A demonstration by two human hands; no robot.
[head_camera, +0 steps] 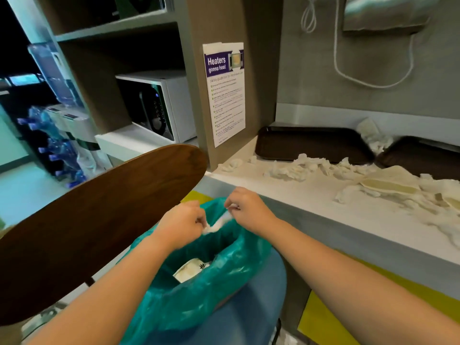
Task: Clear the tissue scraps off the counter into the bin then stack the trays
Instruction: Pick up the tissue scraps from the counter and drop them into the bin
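Hands, left (183,224) and right (245,210), pinch a tissue scrap (219,221) slanting lower-left to upper-right over the bin's (224,277) open mouth, below the bench (311,202) edge at centre frame.

This looks like a shared pantry or canteen corner in an office or campus building. At centre left a white microwave (159,108) sits in a built-in shelf, and beside it a printed notice (225,93) headed "Heaters gonna heat" lists rules for using it. Dark brown cafeteria trays (311,143) lie on the white counter (323,210) at right. At far left stands a water dispenser (72,120) beside stacked water bottles (49,145).
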